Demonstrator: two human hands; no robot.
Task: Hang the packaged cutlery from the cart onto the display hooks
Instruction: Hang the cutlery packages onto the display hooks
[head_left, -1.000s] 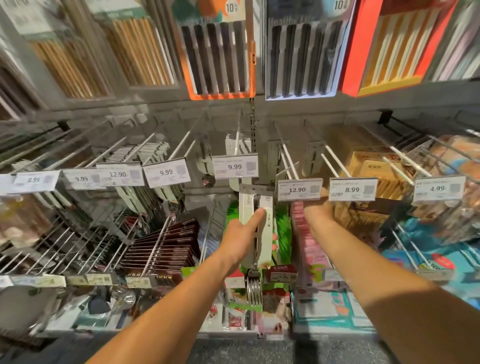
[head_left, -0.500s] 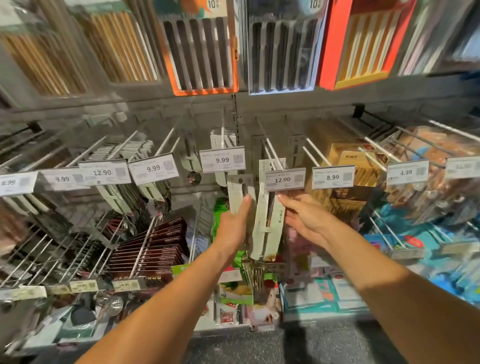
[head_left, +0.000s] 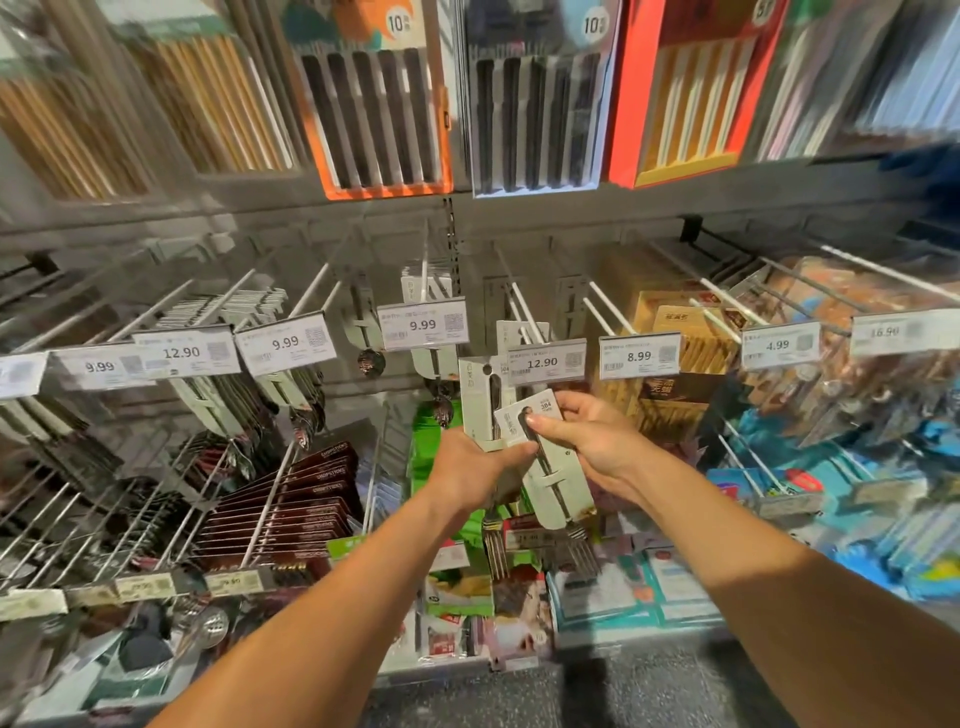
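Below display hooks (head_left: 524, 306), both hands apparently grip fork packs (head_left: 556, 483).

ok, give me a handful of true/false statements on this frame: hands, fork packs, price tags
1. The right hand pinches the top of a carded fork pack. True.
2. That fork pack hangs straight down from a hook. False: it is tilted and off the hook, its card top in the right hand's grip.
3. The left hand holds a second fork pack by its lower part. True.
4. The price tag right above both hands reads 4.99. False: it reads 12.90.
5. The boxes on the shelf above hold spoons. False: the orange-edged box shows long dark sticks, chopsticks by the look.
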